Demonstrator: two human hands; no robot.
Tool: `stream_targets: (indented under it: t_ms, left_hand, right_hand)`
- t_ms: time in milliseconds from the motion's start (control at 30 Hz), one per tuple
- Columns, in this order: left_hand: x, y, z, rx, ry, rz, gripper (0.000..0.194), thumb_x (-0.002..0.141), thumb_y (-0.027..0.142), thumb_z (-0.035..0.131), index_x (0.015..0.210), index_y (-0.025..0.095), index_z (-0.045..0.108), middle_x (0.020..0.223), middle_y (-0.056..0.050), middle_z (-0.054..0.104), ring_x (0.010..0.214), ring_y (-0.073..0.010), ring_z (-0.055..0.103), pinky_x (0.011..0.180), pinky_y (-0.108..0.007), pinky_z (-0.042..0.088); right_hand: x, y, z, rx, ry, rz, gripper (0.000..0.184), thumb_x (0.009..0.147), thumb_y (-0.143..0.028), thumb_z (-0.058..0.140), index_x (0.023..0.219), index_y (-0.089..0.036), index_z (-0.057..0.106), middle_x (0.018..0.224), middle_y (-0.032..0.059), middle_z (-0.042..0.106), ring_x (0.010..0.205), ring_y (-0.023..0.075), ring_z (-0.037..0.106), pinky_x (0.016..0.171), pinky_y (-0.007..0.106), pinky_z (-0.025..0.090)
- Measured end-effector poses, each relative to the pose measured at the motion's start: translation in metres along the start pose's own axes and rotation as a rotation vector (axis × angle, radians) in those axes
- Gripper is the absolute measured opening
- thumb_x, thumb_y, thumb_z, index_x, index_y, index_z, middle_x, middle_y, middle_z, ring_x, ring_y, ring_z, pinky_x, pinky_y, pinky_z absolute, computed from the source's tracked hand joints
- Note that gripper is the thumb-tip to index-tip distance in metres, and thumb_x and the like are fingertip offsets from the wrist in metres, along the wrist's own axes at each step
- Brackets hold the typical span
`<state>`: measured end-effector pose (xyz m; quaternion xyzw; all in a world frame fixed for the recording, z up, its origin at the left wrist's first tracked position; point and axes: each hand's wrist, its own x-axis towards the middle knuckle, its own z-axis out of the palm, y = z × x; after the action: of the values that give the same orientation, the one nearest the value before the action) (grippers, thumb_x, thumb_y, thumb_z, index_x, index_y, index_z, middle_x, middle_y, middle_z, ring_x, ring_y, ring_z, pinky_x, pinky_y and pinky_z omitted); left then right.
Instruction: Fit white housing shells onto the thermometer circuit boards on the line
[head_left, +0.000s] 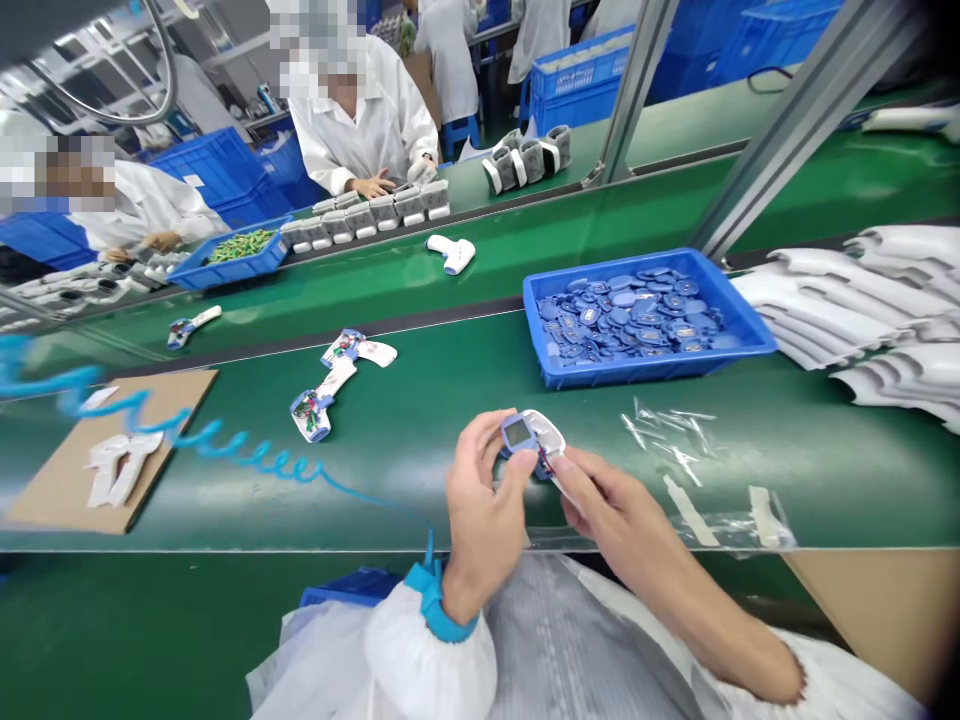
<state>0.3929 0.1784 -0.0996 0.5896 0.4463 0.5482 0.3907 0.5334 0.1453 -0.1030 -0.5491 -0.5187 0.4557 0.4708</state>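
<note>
Both hands hold one small device over the front of the green bench. My left hand point(487, 490), with a blue strap at the wrist, pinches its blue display part with a grey screen point(517, 432). A white thermometer-gun shell point(546, 430) lies against that part, and a thin red wire shows between them. My right hand point(611, 505) is closed around the lower end of the shell, whose handle is mostly hidden by the fingers. To the left lie two opened thermometer guns point(311, 412) with circuit boards showing.
A blue tray point(660, 375) of blue oval parts stands beyond my hands. White shells point(885, 300) are stacked right; a cardboard sheet point(60, 500) lies left under a coiled blue cord point(217, 440). Small clear pieces point(675, 435) lie right. Co-workers sit across the conveyor point(360, 275).
</note>
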Motion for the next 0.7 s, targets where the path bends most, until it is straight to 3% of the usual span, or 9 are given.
stream_targets:
  t_ms: [100, 200, 267, 367, 500, 700]
  left_hand:
    - [0.002, -0.002, -0.009, -0.267, -0.071, -0.068, 0.042, 0.09, 0.031, 0.075, 0.125, 0.022, 0.053, 0.134, -0.014, 0.07, 0.125, -0.026, 0.068, 0.109, -0.044, 0.055]
    - [0.002, -0.001, -0.013, -0.326, -0.091, -0.043, 0.039, 0.089, 0.031, 0.077, 0.119, 0.022, 0.053, 0.131, -0.015, 0.072, 0.124, -0.0269, 0.069, 0.11, -0.045, 0.055]
    - [0.001, -0.001, -0.012, -0.326, -0.053, 0.008, 0.037, 0.088, 0.026, 0.078, 0.114, 0.023, 0.053, 0.129, -0.013, 0.073, 0.123, -0.0261, 0.069, 0.109, -0.045, 0.055]
    - [-0.002, -0.004, -0.009, -0.159, 0.049, 0.096, 0.042, 0.082, 0.017, 0.082, 0.115, 0.024, 0.056, 0.127, -0.008, 0.074, 0.124, -0.0241, 0.069, 0.111, -0.043, 0.053]
    - [-0.002, -0.002, -0.006, 0.217, 0.145, 0.177, 0.05, 0.078, 0.011, 0.082, 0.122, 0.024, 0.062, 0.127, -0.006, 0.074, 0.123, -0.0232, 0.069, 0.107, -0.038, 0.055]
    - [0.001, 0.015, -0.008, 0.52, 0.107, 0.146, 0.05, 0.079, 0.012, 0.083, 0.124, 0.025, 0.064, 0.126, -0.003, 0.076, 0.121, -0.0238, 0.07, 0.102, -0.037, 0.058]
  right_hand:
    - [0.003, -0.009, -0.003, 0.031, -0.02, 0.083, 0.054, 0.095, -0.071, 0.048, 0.077, -0.023, 0.063, 0.061, -0.0002, 0.046, 0.059, 0.0164, 0.043, 0.052, 0.029, 0.034]
    - [0.006, -0.014, -0.003, 0.017, -0.015, 0.069, 0.053, 0.092, -0.071, 0.054, 0.069, -0.023, 0.054, 0.06, -0.0019, 0.039, 0.059, 0.0152, 0.037, 0.054, 0.029, 0.03]
    - [0.006, -0.014, 0.001, -0.029, 0.024, 0.002, 0.051, 0.093, -0.065, 0.056, 0.065, -0.023, 0.05, 0.063, -0.0008, 0.043, 0.064, 0.0158, 0.04, 0.058, 0.029, 0.032]
    - [0.003, -0.011, 0.012, -0.1, 0.065, -0.091, 0.04, 0.098, -0.052, 0.051, 0.072, -0.022, 0.058, 0.075, 0.0025, 0.056, 0.072, 0.0184, 0.049, 0.065, 0.031, 0.038]
    - [-0.005, -0.003, 0.023, -0.133, 0.086, -0.211, 0.033, 0.105, -0.042, 0.04, 0.099, -0.022, 0.066, 0.095, 0.0053, 0.064, 0.087, 0.0204, 0.057, 0.077, 0.034, 0.045]
    - [-0.012, 0.006, 0.025, -0.314, 0.177, -0.342, 0.038, 0.108, -0.033, 0.037, 0.136, -0.019, 0.06, 0.113, 0.0089, 0.065, 0.089, 0.0194, 0.063, 0.075, 0.035, 0.049]
